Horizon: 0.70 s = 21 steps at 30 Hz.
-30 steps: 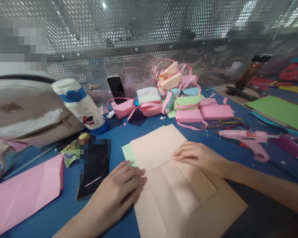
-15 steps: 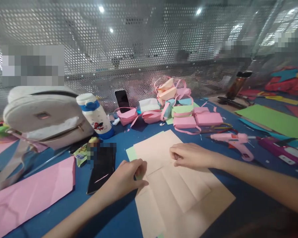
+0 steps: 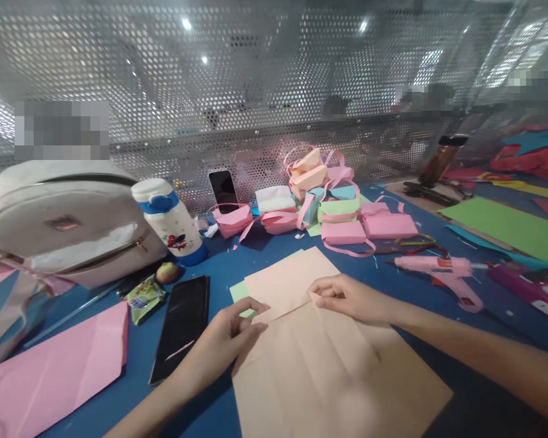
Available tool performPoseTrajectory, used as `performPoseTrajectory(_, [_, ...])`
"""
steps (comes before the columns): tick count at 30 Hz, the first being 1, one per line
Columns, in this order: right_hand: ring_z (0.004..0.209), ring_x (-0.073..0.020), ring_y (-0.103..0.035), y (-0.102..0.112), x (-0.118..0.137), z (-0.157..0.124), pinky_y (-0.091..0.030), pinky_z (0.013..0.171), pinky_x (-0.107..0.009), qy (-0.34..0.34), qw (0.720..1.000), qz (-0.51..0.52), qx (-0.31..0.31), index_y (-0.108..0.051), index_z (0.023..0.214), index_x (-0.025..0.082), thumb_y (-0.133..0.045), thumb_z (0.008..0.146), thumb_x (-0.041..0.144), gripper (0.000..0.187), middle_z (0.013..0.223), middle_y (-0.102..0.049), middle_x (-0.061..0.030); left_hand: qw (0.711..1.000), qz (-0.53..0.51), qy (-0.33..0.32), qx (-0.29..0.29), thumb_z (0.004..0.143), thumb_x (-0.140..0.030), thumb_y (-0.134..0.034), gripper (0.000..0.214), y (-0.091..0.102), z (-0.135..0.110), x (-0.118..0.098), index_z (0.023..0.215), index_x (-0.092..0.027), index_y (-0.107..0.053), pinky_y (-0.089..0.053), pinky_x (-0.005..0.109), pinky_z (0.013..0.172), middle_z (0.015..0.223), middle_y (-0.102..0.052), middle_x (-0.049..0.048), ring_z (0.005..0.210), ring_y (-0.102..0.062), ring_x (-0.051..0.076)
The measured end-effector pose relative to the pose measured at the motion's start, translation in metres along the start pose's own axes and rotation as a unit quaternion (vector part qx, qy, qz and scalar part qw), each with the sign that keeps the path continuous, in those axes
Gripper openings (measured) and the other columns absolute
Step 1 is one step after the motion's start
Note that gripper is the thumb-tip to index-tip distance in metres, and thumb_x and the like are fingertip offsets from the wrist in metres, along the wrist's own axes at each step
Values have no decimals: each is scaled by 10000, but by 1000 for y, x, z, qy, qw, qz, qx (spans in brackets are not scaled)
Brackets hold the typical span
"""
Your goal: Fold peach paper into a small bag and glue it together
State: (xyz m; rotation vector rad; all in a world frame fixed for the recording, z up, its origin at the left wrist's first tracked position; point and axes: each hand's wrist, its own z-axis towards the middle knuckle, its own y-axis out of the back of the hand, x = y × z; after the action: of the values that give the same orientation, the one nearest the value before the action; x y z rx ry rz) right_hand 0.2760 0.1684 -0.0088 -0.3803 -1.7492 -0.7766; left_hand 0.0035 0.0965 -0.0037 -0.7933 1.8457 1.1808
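Observation:
A peach paper sheet (image 3: 333, 377) with fold creases lies on the blue table (image 3: 438, 316) in front of me. My left hand (image 3: 231, 334) pinches its upper left corner and lifts it. At the upper middle edge of the same sheet, my right hand (image 3: 347, 297) pinches the paper too. A second peach sheet (image 3: 285, 280) lies underneath, and a green sheet (image 3: 238, 291) peeks out at its left.
A black phone (image 3: 181, 325) lies left of my left hand, next to a snack packet (image 3: 145, 296). Further left are a pink sheet (image 3: 50, 377), a bag (image 3: 64, 219) and a bottle (image 3: 171, 220). Folded paper boxes (image 3: 342, 210) sit behind, a pink glue gun (image 3: 442, 271) at right.
Both hands went from lying flat on the paper to pinching the top sheet's upper edge. The sheet has unfolded and its edge is lifted.

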Motion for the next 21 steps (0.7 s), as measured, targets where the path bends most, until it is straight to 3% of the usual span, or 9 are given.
performPoseTrajectory(2, [573, -95, -303, -3, -1, 1, -227, 536, -230, -4, 1000, 7, -6, -560, 799, 159, -552, 906, 551, 406, 639, -379, 52, 1000, -12, 12, 0, 887, -551, -525, 439, 0, 2, 1, 1055, -150, -593, -158, 219, 465, 509, -231, -123, 473, -205, 92])
performPoseTrajectory(6, [621, -111, -346, -8, -6, 5, -251, 557, -243, 11, 998, -2, -56, -539, 696, 163, -522, 914, 534, 430, 662, -393, 30, 1000, -21, 14, 8, 874, -548, -548, 435, -1, 3, 1, 824, -132, -667, -230, 216, 476, 540, -356, -70, 503, -292, 91])
performPoseTrajectory(9, [594, -105, -306, -11, -8, 6, -231, 538, -249, 17, 997, -14, -70, -516, 672, 168, -503, 915, 490, 404, 634, -339, 37, 999, -31, 16, 12, 871, -541, -551, 452, -1, 2, -1, 723, -133, -677, -275, 212, 466, 533, -447, -38, 501, -354, 100])
performPoseTrajectory(13, [537, -81, -169, -11, -3, 2, -143, 504, -261, 21, 998, -22, -55, -294, 565, 203, -509, 894, 386, 433, 592, -167, 63, 998, -48, 17, 25, 859, -532, -567, 438, -2, 1, -6, 758, -134, -720, -333, 212, 473, 555, -539, -13, 518, -426, 117])
performPoseTrajectory(16, [529, -76, -138, -12, 0, 1, -123, 504, -270, 19, 998, -21, -49, -187, 575, 217, -500, 888, 343, 460, 588, -129, 66, 998, -53, 20, 35, 865, -527, -563, 434, -2, 1, -6, 821, -132, -737, -360, 219, 502, 626, -600, 6, 547, -462, 125])
performPoseTrajectory(18, [531, -79, -147, -13, 1, 1, -132, 504, -268, 20, 998, -23, -57, -211, 571, 215, -501, 888, 354, 452, 588, -133, 66, 997, -64, 32, 43, 869, -538, -558, 446, -3, 1, -4, 868, -128, -734, -358, 222, 509, 646, -609, 12, 550, -465, 125])
performPoseTrajectory(21, [547, -92, -242, -15, -2, 3, -196, 514, -254, 29, 996, -30, -84, -394, 601, 191, -501, 899, 404, 382, 592, -257, 55, 995, -79, 42, 46, 872, -565, -549, 466, -2, 2, 0, 886, -127, -711, -329, 216, 505, 641, -576, 1, 543, -439, 115])
